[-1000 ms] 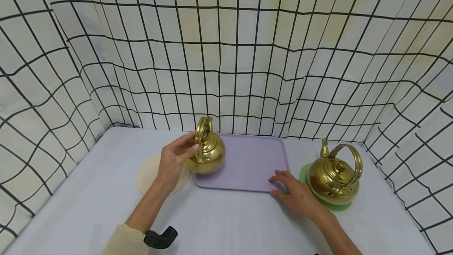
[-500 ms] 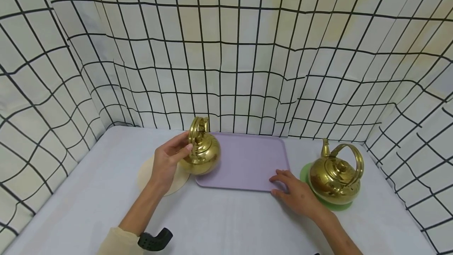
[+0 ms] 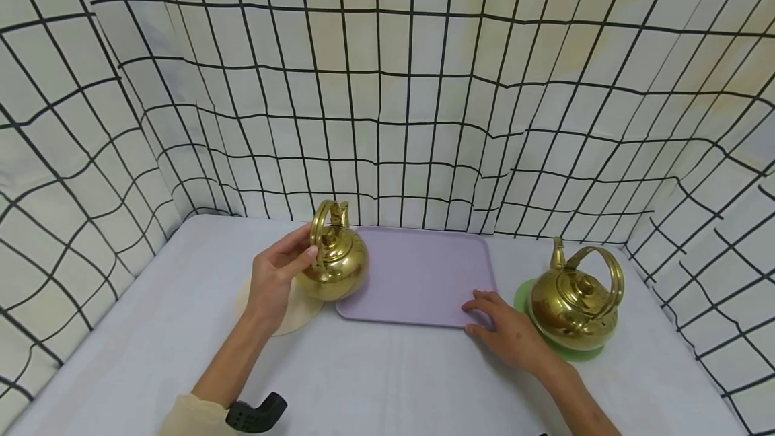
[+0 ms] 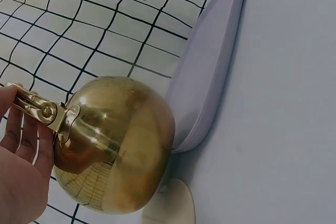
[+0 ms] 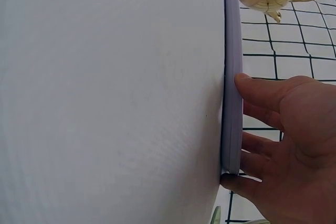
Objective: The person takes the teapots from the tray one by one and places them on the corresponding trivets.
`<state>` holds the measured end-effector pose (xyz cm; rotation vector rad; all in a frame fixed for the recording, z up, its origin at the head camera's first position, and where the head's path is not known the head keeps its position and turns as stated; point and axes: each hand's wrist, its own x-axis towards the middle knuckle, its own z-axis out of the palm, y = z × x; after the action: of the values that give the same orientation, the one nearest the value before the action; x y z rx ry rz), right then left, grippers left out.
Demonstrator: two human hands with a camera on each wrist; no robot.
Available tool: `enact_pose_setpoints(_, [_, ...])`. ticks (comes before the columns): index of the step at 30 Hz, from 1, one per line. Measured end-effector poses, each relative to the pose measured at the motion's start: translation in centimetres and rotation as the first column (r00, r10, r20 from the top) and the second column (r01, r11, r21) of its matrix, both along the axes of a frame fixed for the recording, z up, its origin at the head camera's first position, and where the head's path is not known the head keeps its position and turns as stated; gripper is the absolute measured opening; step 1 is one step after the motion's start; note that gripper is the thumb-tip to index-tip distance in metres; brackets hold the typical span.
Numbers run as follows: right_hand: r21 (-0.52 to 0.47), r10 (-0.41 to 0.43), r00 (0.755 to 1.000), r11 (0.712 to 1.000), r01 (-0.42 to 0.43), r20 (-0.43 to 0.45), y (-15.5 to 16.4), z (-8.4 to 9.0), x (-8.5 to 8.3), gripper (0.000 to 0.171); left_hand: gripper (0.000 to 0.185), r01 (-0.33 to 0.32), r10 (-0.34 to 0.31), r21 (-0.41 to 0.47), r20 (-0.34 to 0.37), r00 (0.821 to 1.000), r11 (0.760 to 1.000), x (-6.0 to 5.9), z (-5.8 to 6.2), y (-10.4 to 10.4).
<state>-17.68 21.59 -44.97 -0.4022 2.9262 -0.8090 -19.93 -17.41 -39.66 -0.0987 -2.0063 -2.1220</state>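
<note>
My left hand (image 3: 271, 280) grips the arched handle of a shiny brass teapot (image 3: 338, 266). In the left wrist view the teapot (image 4: 118, 145) hangs in the air, its base apart from the table. It overlaps the left end of a lilac tray (image 3: 418, 276) and a round cream mat (image 3: 298, 313) in the head view. My right hand (image 3: 507, 332) rests at the tray's near right corner. In the right wrist view its thumb and fingers touch the tray's rim (image 5: 232, 114), loosely bent. Nothing is held there.
A second brass teapot (image 3: 572, 305) stands on a round green mat (image 3: 575, 356) right of the tray, close to my right hand. A white cloth (image 3: 387, 382) covers the table. Black-checked white fabric walls (image 3: 375, 99) enclose the back and sides.
My left hand has moved left with the teapot, from over the tray's left end towards the cream mat. The teapot has turned slightly. My right hand stays at the tray corner.
</note>
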Motion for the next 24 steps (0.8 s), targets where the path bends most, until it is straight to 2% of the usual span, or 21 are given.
enact_pose_setpoints(8, [-0.005,0.003,1.0,1.0,-0.004,-0.004,0.0,0.1,0.0,0.029,0.047,-0.004,0.004,-0.023,0.01,1.0,1.0,0.6,0.3,-0.4])
enact_pose_setpoints(24, [-0.004,-0.007,1.0,1.0,0.007,0.003,-0.1,0.1,0.0,0.03,0.047,-0.016,0.015,-0.041,-0.018,1.0,0.999,2.0,0.8,-1.2])
